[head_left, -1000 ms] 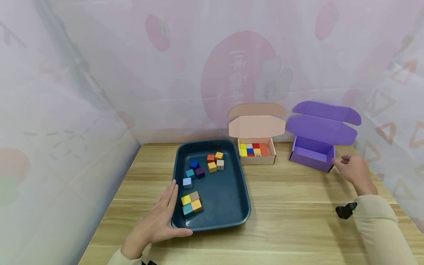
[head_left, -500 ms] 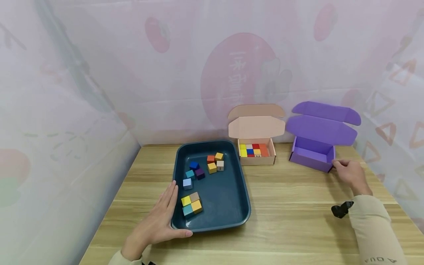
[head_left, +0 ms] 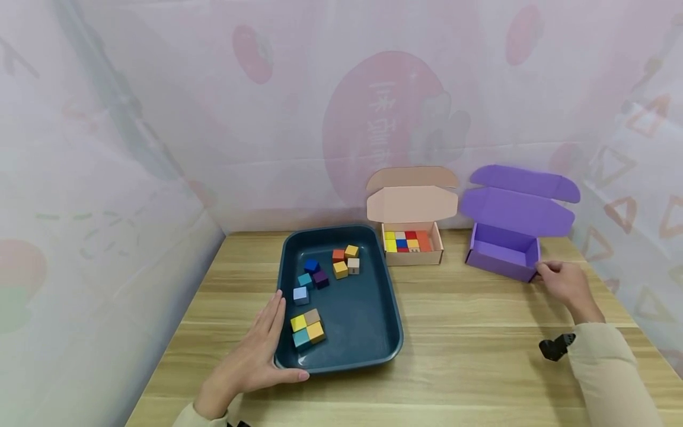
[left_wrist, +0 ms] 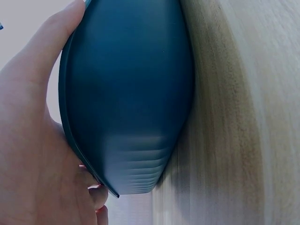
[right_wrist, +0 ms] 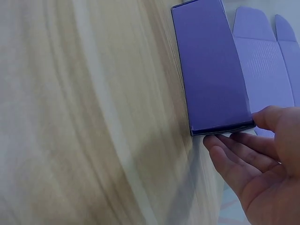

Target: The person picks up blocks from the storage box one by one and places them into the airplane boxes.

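Observation:
My left hand (head_left: 251, 356) lies against the near left corner of a dark blue plastic tray (head_left: 392, 350), fingers straight along its left rim and thumb along the front one. In the left wrist view, the thumb rests on the rim above the tray's outer wall (left_wrist: 136, 84). Over on the right, my right hand (head_left: 568, 287) pinches the front right corner of an open purple cardboard box (head_left: 498, 264). The right wrist view has the thumb at the corner's upper edge and the other fingers against the side wall. Nothing lies inside the purple box.
Several small coloured cubes lie in the tray, among them a purple cube (head_left: 321, 279) and a yellow cube (head_left: 298, 323). Between tray and purple box stands an open peach cardboard box (head_left: 413, 258) holding coloured blocks. A printed cloth (head_left: 288, 118) hangs behind the wooden table (head_left: 453, 350).
The right hand has shifted slightly left and nearer, closing on the purple box's corner. That corner has come a little nearer too. The left hand stays on the tray.

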{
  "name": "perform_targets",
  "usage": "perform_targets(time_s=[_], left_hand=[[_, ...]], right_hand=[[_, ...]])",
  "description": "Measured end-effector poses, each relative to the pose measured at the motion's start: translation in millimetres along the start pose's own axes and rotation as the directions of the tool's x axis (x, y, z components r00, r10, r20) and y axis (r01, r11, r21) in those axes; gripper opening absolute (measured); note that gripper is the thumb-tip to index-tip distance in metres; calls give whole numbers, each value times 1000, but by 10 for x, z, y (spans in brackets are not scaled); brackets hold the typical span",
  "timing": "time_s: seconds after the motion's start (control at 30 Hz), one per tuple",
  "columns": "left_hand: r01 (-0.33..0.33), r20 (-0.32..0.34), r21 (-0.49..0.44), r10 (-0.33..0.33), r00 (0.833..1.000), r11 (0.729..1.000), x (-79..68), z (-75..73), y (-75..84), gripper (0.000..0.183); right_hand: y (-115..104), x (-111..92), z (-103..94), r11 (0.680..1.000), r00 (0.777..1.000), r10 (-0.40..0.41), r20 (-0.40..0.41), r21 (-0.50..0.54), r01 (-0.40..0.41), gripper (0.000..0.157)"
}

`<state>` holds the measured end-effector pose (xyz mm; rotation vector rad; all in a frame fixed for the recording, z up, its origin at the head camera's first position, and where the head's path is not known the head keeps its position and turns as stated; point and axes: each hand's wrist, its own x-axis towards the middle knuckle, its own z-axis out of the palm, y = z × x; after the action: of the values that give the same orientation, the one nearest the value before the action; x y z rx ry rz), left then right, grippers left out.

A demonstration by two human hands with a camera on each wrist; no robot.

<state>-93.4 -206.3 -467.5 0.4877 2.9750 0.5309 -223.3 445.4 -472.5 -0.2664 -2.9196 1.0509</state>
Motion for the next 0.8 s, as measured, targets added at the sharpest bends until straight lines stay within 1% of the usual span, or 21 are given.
perform_targets(time_s=[0.23, 0.33, 0.43, 0.57, 0.8], left_hand=[[-3, 5, 2, 3, 1000, 1000, 3, -3, 7, 145], [-2, 5, -2, 2, 1000, 1000, -3, -11, 8, 145], [-3, 2, -7, 3, 1000, 1000, -6, -18, 6, 145], [-3, -4, -5, 3, 1000, 1000, 3, -25, 7, 145], [-6, 5, -17, 6, 1000, 1000, 6, -14, 7, 144]], right_hand=[[81, -246, -69, 998, 998, -44, 45, -31, 46, 59], [101, -354, -94, 998, 995, -60, 77, -20, 62, 60], [111, -446, -109, 998, 994, -63, 91, -16, 65, 62], [127, -516, -129, 997, 993, -68, 97, -26, 71, 62], [124, -592, -102, 993, 988, -106, 110, -48, 112, 57]])
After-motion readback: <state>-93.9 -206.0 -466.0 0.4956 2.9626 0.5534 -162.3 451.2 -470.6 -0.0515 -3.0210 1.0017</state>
